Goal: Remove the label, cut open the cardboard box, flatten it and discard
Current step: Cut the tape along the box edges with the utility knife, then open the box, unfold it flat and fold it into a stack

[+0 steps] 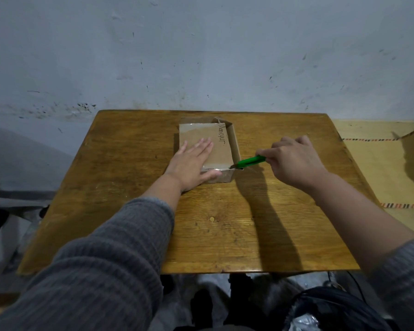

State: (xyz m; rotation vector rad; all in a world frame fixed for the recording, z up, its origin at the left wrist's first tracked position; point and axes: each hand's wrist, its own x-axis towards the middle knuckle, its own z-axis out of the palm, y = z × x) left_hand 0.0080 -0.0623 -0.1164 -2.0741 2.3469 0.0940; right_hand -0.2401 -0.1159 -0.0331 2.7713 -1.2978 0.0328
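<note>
A small brown cardboard box [219, 149] lies on the wooden table [129, 149], near its far edge. Handwriting runs along the right part of its top face. Clear tape shines along the near edge of the top. My left hand [190, 162] lies flat on the box's left half, fingers spread, thumb over the near edge. My right hand [293, 160] grips a green utility knife [251, 161]. The knife's blade tip touches the box's near right corner, at the taped seam.
A grey wall stands just behind the table. A yellowish mat with a striped border [392, 168] covers the floor on the right. A dark bag [332, 309] sits below the table's near edge. Grey fabric [0, 206] lies at the left.
</note>
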